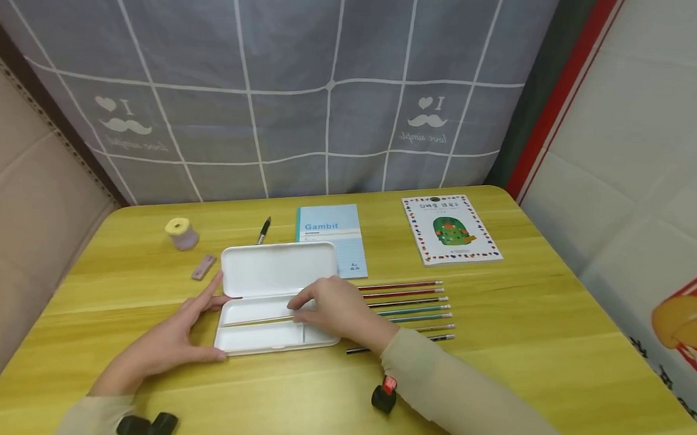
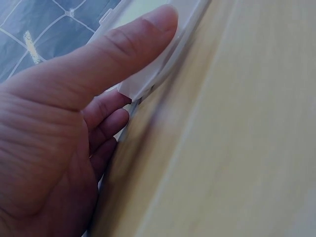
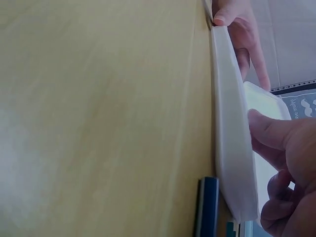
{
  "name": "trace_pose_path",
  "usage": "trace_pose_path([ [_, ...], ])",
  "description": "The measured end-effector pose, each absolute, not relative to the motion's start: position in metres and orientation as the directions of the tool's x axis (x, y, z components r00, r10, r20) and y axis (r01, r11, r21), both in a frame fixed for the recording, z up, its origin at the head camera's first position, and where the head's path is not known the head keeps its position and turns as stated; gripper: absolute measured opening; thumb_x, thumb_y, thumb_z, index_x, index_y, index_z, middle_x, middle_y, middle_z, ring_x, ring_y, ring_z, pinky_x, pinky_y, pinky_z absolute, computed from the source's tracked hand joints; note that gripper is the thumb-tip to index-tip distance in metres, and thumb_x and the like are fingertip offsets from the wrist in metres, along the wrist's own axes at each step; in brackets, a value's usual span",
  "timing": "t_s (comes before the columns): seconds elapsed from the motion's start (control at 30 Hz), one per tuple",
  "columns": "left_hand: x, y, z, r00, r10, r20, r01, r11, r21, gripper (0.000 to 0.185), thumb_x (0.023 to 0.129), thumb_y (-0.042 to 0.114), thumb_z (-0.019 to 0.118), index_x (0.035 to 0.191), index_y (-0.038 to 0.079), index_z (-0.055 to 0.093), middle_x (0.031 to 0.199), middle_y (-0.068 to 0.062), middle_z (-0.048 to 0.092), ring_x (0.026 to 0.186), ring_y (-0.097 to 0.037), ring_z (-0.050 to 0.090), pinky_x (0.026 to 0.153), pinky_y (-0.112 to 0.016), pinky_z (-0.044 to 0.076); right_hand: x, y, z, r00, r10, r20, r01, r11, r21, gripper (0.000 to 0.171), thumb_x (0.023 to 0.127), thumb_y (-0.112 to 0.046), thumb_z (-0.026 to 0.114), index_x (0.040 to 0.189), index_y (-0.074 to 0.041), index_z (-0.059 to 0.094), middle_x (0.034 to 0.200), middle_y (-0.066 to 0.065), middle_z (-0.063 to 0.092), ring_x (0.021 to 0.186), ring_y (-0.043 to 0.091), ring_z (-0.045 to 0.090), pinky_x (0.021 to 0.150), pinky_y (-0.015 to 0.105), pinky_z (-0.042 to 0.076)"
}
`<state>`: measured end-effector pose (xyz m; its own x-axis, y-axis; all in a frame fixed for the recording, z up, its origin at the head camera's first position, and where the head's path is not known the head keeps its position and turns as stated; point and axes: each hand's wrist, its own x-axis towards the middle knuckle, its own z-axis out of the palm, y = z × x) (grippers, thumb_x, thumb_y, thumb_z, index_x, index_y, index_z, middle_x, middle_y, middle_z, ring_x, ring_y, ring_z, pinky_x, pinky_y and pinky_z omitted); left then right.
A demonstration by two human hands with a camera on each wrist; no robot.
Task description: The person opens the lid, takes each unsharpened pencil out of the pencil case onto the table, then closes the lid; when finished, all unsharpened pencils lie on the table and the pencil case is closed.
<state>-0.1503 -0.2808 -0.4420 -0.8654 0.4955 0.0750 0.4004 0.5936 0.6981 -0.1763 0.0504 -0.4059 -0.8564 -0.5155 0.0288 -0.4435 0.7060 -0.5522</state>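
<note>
Pencil (image 1: 259, 320) looks light, thin, roll-prone — your right hand (image 1: 335, 308) pinches it mid-shaft inside the pencil case (image 1: 275, 298), left hand (image 1: 170, 339) lying flat, steadying the case's end.

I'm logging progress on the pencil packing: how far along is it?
Early on. Done: the white pencil case lies open on the table. In hand: the right hand lays one pencil into the tray while the left hand touches the case's left edge. Left: a row of pencils lies on the table to the right of the case.
</note>
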Motion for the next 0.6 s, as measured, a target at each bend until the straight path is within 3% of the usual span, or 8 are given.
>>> trace_pose_path([
  [0.3,-0.150,-0.281,-0.442,-0.866,0.495,0.069,0.395,0.592,0.703,0.132,0.076,0.041,0.093,0.169,0.031,0.000,0.153,-0.006,0.055,0.136,-0.009,0.039,0.103,0.000,0.014,-0.179,0.045,-0.411,-0.854,-0.520,0.033,-0.462,0.727,-0.508,0.013,0.094,-0.030,0.080,0.106,-0.032,0.085,0.104,-0.020,0.077,0.106,0.004,0.069,0.080,0.022,0.053],
  [0.6,-0.151,-0.282,-0.442,-0.863,0.499,0.073,0.403,0.596,0.694,0.131,0.076,0.042,0.092,0.169,0.031,0.000,0.153,-0.005,0.055,0.136,-0.013,0.039,0.104,0.000,0.014,-0.181,0.037,-0.413,-0.847,-0.529,0.054,-0.500,0.758,-0.418,0.006,0.092,-0.030,0.082,0.097,-0.032,0.085,0.097,-0.021,0.077,0.097,0.002,0.069,0.075,0.023,0.054],
])
